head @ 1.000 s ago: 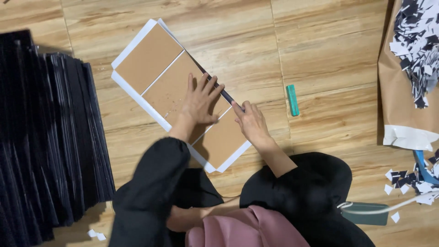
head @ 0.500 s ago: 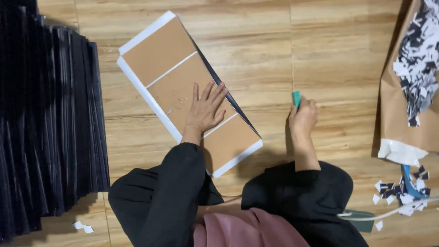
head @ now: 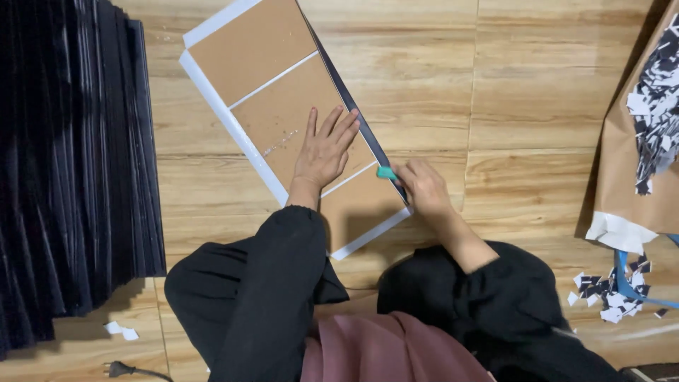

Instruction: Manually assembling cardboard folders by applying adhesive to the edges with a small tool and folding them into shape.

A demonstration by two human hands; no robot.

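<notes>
Since half a second ago the right hand (head: 423, 187) has come back from the bare floor, where it lay on the small teal plastic tool (head: 386, 172), and now sits at the right-hand edge of the long white-bordered sheet faced with three brown cardboard panels (head: 283, 117). Its fingers are curled round the teal tool, which is held against the sheet's dark edge strip (head: 353, 106); only one end of the tool shows beyond the fingertips, so its full shape cannot be told.

The left hand (head: 324, 150) holds its earlier place: palm down, fingers spread and flat on the middle brown panel, gripping nothing.

The sheet lies flat on the light wooden plank floor (head: 537, 92). Its long axis runs diagonally, from the far left corner down to the near right corner by the person's knees. The dark strip follows the right long edge.

To the left stands a tall stack of black sheets on edge (head: 71, 163), well apart from the hands. At the right edge of the view, an open brown paper bag (head: 622, 184) holds black and white paper scraps (head: 658, 106). More scraps (head: 601, 293) lie loose on the floor near it.
</notes>
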